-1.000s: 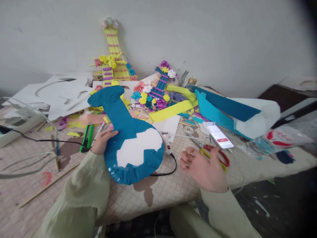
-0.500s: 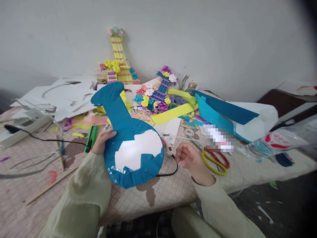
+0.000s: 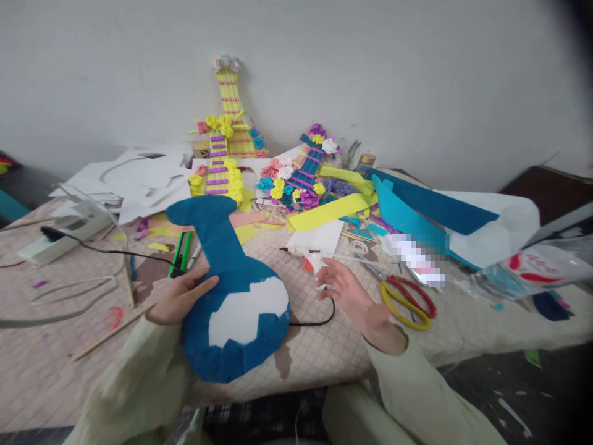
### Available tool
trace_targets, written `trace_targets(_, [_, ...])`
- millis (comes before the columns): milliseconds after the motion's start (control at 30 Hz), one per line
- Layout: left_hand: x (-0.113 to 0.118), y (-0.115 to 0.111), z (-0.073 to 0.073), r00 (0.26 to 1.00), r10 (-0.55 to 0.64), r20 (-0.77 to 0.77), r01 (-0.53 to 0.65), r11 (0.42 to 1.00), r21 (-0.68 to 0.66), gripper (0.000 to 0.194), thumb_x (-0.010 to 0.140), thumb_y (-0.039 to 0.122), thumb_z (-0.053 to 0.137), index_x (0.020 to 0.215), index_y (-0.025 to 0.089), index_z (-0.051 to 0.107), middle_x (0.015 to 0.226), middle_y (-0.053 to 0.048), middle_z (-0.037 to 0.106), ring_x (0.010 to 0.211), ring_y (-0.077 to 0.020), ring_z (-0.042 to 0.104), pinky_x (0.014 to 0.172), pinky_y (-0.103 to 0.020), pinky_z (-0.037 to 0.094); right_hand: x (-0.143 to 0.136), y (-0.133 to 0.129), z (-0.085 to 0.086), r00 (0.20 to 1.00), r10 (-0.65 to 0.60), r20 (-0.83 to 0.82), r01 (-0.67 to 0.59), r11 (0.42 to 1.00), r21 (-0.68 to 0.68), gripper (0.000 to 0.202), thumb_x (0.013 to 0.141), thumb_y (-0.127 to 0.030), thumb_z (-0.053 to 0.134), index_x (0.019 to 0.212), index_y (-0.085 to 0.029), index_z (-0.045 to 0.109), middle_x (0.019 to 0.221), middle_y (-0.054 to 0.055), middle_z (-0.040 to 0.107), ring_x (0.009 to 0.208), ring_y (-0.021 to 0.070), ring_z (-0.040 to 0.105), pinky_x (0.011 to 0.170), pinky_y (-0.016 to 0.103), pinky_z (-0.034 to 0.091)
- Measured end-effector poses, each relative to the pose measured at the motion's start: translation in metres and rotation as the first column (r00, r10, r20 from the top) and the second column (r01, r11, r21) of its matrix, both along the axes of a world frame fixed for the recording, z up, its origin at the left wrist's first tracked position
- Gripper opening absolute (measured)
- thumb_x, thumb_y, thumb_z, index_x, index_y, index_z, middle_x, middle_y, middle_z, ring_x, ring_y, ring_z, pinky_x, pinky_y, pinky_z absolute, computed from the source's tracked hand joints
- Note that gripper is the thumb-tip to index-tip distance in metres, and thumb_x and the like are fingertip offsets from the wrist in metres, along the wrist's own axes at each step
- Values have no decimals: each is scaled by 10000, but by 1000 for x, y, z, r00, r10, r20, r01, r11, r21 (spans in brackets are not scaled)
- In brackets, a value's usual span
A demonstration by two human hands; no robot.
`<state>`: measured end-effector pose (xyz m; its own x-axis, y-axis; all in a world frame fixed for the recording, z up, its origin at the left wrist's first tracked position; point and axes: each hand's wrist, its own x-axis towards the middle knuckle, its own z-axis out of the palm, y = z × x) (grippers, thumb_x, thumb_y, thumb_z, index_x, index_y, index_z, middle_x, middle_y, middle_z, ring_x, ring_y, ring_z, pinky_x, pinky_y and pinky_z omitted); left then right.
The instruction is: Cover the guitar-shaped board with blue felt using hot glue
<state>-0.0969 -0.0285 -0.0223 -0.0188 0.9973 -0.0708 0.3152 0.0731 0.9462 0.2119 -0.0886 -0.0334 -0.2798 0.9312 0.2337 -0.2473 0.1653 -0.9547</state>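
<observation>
Our left hand (image 3: 178, 298) pinching the blue cutout (image 3: 225, 247), our right hand (image 3: 348, 295) half curled at the glue gun (image 3: 315, 259), grip unclear; jar (image 3: 366, 161) partly hidden, contents unclear

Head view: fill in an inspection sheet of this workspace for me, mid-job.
Surface: patterned tablecloth, dark patches showing.
Job's things: blue cutout, partly white-faced; glue gun beyond it.
Clutter: scissors, green cutter, wooden stick, phone (blurred).
Hands: left hand holds the blue cutout; right hand at the glue gun, grip unclear.
Cables: black cord beside the cutout; grey cable at left.
Surroundings: grey wall behind; scraps on the floor.
</observation>
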Motion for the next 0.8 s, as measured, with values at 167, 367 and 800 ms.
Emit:
trace_targets(167, [-24, -10, -12, 781, 215, -586, -91, 968, 234, 458, 705, 413, 565, 1063, 130, 609, 963, -101, 677, 691, -207, 648, 647, -316, 534, -20, 7, 2, 971, 28, 237, -67, 985, 159, 1108, 402, -718, 657, 1331, -305, 216, 1203, 101, 341, 1055, 265, 430, 842, 388, 412])
trace_targets(367, [33, -56, 36, 826, 78, -558, 396, 624, 674, 257, 795, 213, 560, 1048, 193, 598, 995, -66, 627, 903, -162, 588, 802, -288, 482, -53, -8, 39, 934, 186, 306, -241, 959, 153, 1063, 489, -717, 598, 1351, -268, 168, 1258, 117, 320, 1123, 253, 401, 912, 385, 379])
trace_targets(800, [69, -74, 38, 871, -240, -428, 485, 295, 823, 140, 787, 177, 574, 916, 200, 621, 802, -16, 663, 762, -161, 575, 682, -322, 428, -65, -26, 10, 902, 432, 10, -431, 901, -38, 949, 561, -647, 625, 1352, -291, 239, 1260, 88, 392, 1115, 246, 459, 916, 398, 389])
